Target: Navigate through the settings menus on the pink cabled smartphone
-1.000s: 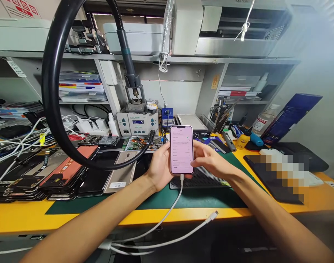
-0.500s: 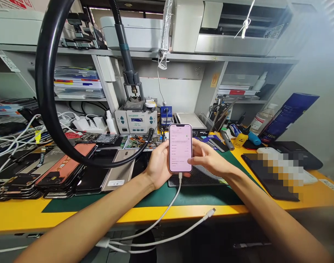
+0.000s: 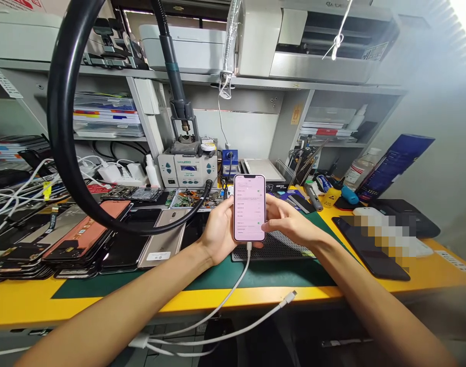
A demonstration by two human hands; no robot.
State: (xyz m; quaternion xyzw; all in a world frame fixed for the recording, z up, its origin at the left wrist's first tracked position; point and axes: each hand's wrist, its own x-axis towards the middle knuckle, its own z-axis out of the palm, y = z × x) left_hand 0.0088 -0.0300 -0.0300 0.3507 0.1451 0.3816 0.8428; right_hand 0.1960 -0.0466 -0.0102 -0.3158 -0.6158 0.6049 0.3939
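Observation:
A smartphone (image 3: 249, 209) stands upright above the green mat (image 3: 202, 279), its lit screen showing a pinkish list page with small green switches. My left hand (image 3: 219, 232) is closed around its left edge and lower back. On the opposite side, my right hand (image 3: 288, 219) grips the right edge, with the thumb at the lower right of the screen beside a green switch. Fingers behind the phone are mostly hidden. A white charging cable (image 3: 238, 285) is plugged into the phone's bottom. Another white cable end (image 3: 288, 299) hangs loose in front of the table edge.
Stacked phones and phone parts (image 3: 87, 229) crowd the left. A thick black hose (image 3: 60, 127) loops down from the hot-air station (image 3: 189, 171). Behind my hands lies a black perforated pad (image 3: 282, 247). To the right are a dark tablet-like slab (image 3: 366, 250) and a yellow bottle (image 3: 332, 198).
My right thumb has slid slightly down off a switch near the screen's bottom, and that switch now shows green. The whole view has shifted a little; both hands still hold the smartphone.

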